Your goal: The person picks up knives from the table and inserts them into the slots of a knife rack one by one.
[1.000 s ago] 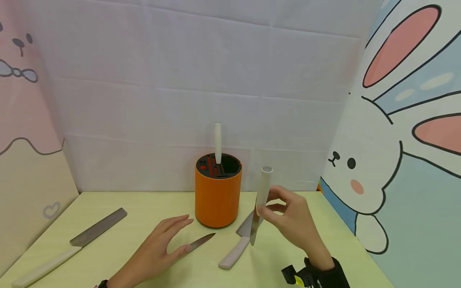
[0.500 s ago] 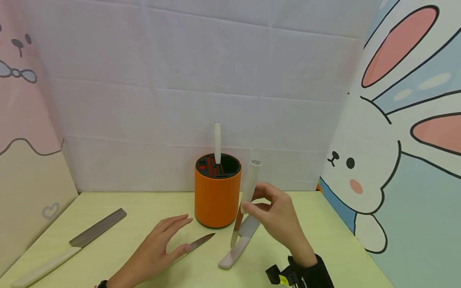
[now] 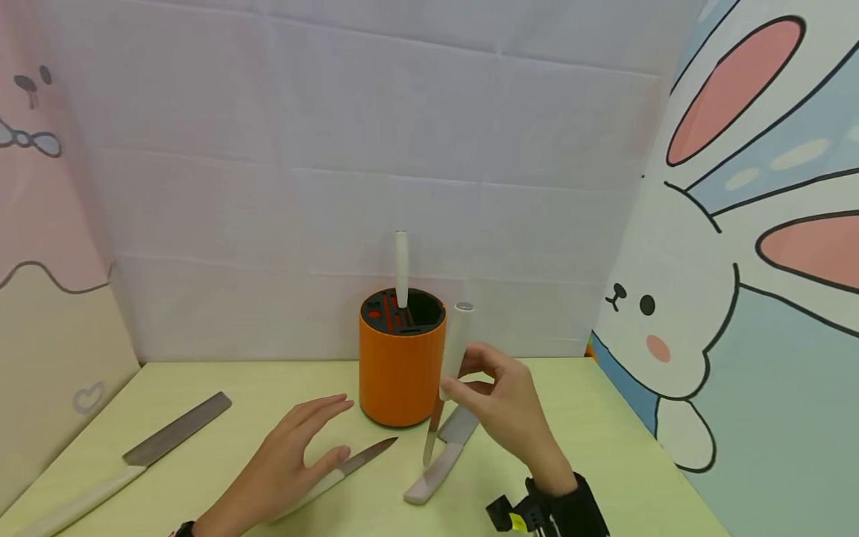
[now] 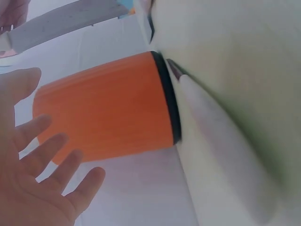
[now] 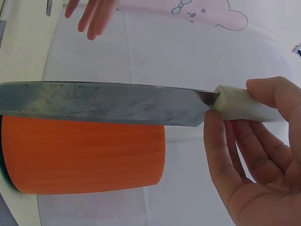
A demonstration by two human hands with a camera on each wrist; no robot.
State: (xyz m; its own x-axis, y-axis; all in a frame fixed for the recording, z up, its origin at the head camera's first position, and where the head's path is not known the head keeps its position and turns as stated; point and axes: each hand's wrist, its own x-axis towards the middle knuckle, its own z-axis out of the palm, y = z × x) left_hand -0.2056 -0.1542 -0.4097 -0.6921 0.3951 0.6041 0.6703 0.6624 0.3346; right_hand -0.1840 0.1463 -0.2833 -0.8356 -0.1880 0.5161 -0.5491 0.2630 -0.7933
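My right hand (image 3: 499, 399) pinches a white-handled kitchen knife (image 5: 108, 102) by the handle near the blade, handle up and blade pointing down. It is held just right of the orange knife block (image 3: 401, 373), whose black slotted top bears one upright white knife handle (image 3: 401, 270). My left hand (image 3: 288, 462) is spread with straight fingers and holds nothing. Under it lies a small pointed knife (image 3: 365, 456); its white handle (image 4: 225, 146) shows large in the left wrist view. A broad-bladed knife (image 3: 439, 470) lies on the table behind the held blade.
At the left of the pale yellow table (image 3: 550, 462) lies a long cleaver-like knife (image 3: 177, 429) with a white handle. A white cloth wall (image 3: 268, 224) stands behind the block. Cartoon-printed panels (image 3: 678, 313) flank the table.
My right hand has carried the knife leftward, closer to the orange block. The left hand has kept nearly the same place, and the view has shifted slightly.
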